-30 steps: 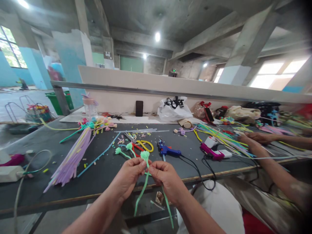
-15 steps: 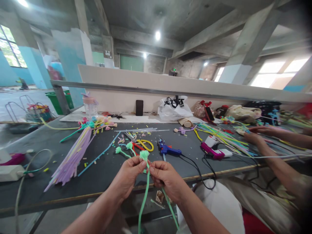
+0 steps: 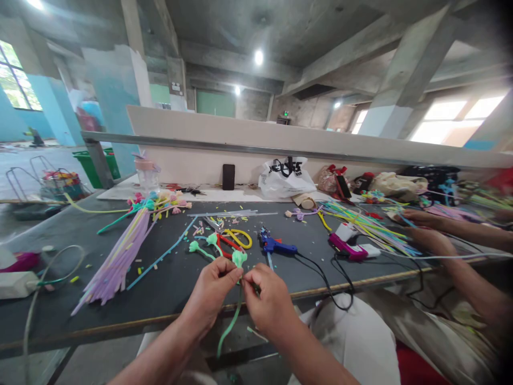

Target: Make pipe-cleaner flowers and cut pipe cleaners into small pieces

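My left hand (image 3: 211,291) is closed in a pinch just under the head of a light green pipe-cleaner flower (image 3: 239,259). Thumb and fingertips of my right hand (image 3: 269,299) are pinched on the same flower's stem, close beside the left fingertips. A green pipe-cleaner end (image 3: 229,331) dangles below the hands, past the table edge. Just beyond them lie two more green pipe-cleaner pieces with knotted heads (image 3: 194,246). Scissors with red and yellow handles (image 3: 245,238) rest behind the flower. A blue glue gun (image 3: 280,246) lies to the right, its black cord running off the table.
A bundle of lilac pipe cleaners (image 3: 116,256) lies at left. Multicoloured pipe cleaners (image 3: 364,224) and a magenta-and-white device (image 3: 352,248) are at right, near a co-worker's hands (image 3: 430,235). Along the back stand a phone (image 3: 228,177), a white bag (image 3: 286,179) and a clear bottle (image 3: 146,174).
Both hands have shifted slightly down with the green flower. My right hand has turned, with its knuckles higher, and the dangling green end has swung and appears shorter. The co-worker's hands moved too.
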`<act>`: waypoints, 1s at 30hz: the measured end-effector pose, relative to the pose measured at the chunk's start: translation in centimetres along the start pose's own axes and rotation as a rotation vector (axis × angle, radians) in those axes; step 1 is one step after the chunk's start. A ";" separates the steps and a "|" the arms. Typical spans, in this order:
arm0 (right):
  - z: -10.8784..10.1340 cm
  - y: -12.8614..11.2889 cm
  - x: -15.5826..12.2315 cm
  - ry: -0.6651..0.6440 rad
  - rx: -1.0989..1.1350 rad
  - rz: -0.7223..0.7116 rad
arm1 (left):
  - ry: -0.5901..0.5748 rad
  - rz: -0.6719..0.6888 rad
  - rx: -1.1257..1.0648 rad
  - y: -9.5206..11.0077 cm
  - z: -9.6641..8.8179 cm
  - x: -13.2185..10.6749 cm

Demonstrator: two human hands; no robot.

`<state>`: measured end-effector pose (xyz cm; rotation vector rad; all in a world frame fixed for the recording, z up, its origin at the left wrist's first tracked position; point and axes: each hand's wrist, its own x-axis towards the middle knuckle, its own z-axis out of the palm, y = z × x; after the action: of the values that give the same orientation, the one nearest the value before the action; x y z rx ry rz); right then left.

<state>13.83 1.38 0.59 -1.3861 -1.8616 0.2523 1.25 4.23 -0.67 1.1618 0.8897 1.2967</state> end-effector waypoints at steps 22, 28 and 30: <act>-0.5 0.0 0.6 -0.124 0.319 0.281 | -0.114 0.034 0.062 0.2 -0.8 -0.2; 0.7 -0.4 -0.9 0.064 -0.181 -0.092 | 0.093 0.203 0.470 0.0 -0.3 -0.7; 0.7 -0.2 -0.7 0.069 -0.095 -0.077 | 0.096 0.156 0.426 0.2 -0.2 -0.8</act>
<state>13.30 0.85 -0.09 -1.3655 -1.8866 0.0772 0.92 3.44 -0.59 1.5336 1.2049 1.3337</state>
